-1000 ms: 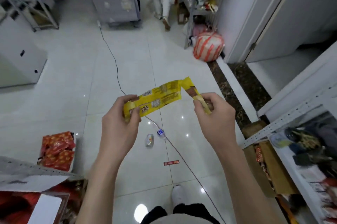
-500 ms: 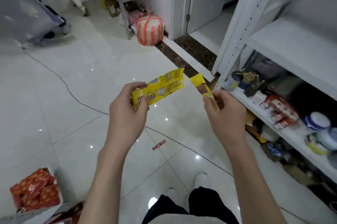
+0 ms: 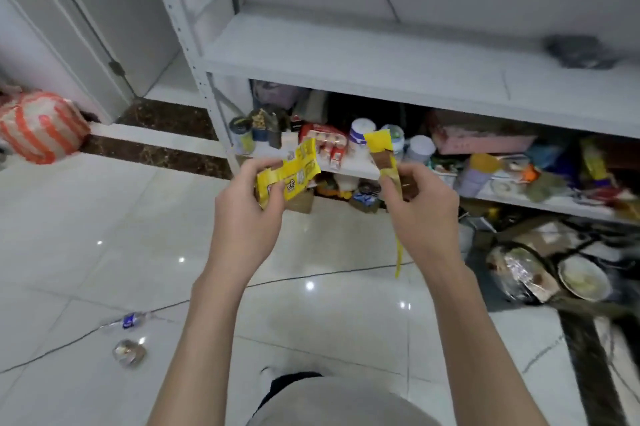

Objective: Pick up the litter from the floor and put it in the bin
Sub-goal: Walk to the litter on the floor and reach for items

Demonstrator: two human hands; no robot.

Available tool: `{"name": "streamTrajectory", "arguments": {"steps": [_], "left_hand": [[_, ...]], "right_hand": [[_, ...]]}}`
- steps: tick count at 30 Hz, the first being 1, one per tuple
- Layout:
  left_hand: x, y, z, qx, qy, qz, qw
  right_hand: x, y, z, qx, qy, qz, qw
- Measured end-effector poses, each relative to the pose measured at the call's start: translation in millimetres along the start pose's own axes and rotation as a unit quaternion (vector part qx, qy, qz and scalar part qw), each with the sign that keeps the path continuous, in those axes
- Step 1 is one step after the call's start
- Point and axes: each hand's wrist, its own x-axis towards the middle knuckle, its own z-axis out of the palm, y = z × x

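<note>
The person had turned to face the shelf (image 3: 346, 55). The left hand (image 3: 246, 217) gripped one wrapper piece (image 3: 294, 172) and the right hand (image 3: 422, 214) the other, now apart. A bottle (image 3: 133, 320) lay on the floor (image 3: 86, 217).

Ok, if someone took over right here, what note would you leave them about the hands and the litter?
Left hand: grips a yellow wrapper piece, held up in front of the shelf.
Right hand: pinches the other wrapper piece, with a thin strip dangling below the hand.
Floor, lower left: a small bottle and a crumpled clear item, both untouched.
Done: the wrapper is off the floor.
Left: bin the wrapper, then collect those two. I cannot make out a bin in this view.
</note>
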Motion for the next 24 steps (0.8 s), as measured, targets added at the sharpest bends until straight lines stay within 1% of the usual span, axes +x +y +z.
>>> {"name": "streamTrajectory", "arguments": {"steps": [5,9,12,15,17,20,24], "left_hand": [[-35,66,128,0.0,-0.099,0.074,0.992],[-73,113,221,-0.011,-0.186,0.088,0.978],[-95,143,279,-0.009,-0.235,0.108,0.966],[-108,166,329,-0.006,-0.276,0.126,0.953],[-111,177,361,-0.003,-0.295,0.138,0.945],[-109,187,407,0.002,-0.312,0.15,0.938],[-94,195,471,-0.005,-0.309,0.13,0.942]], "right_hand": [[-10,86,-130,-0.04,0.09,0.067,0.993],[-28,146,-226,-0.061,0.146,0.131,0.979],[-44,186,-286,-0.071,0.195,0.183,0.961],[-54,222,-332,-0.076,0.246,0.217,0.942],[-56,245,-355,-0.08,0.265,0.242,0.93],[-49,280,-379,-0.094,0.274,0.268,0.919],[-14,324,-402,-0.104,0.259,0.278,0.919]]}}
